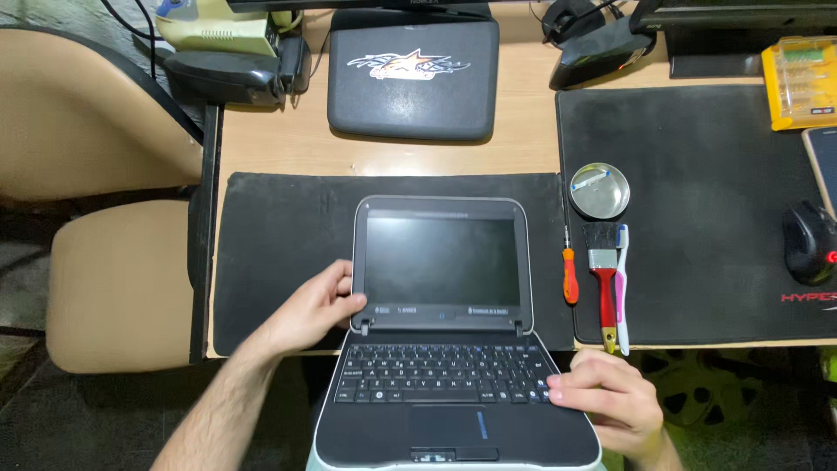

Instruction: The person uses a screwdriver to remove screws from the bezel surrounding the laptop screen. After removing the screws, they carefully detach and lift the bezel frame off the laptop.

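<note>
One small open laptop (445,349) sits at the near edge of the surface (279,144), its keyboard half overhanging toward the person and its dark screen tilted back over one black mat (279,253). The left hand (318,305) clasps the lower left corner of the screen frame by the hinge, thumb on the front of the bezel, the fingers curled around the edge. The right hand (610,397) rests on the right end of the keyboard deck, fingers bent together and pressing down on the corner keys; it clamps nothing.

Counted around it: a second, closed laptop (412,78) with a star sticker lies beyond the mat, well apart. A second, larger black mat (724,218) lies to the right. On its left margin stand one round metal dish (599,190), one orange-handled screwdriver (569,275), one red-handled brush (604,279) and one pink-and-white toothbrush (622,288), the three tools lying side by side, just beside the open screen's right edge. One black mouse (809,242) and one yellow bit case (798,83) sit at the far right.

Open mat shows to the left of the screen. One tan chair (105,262) stands past the surface's left edge.
</note>
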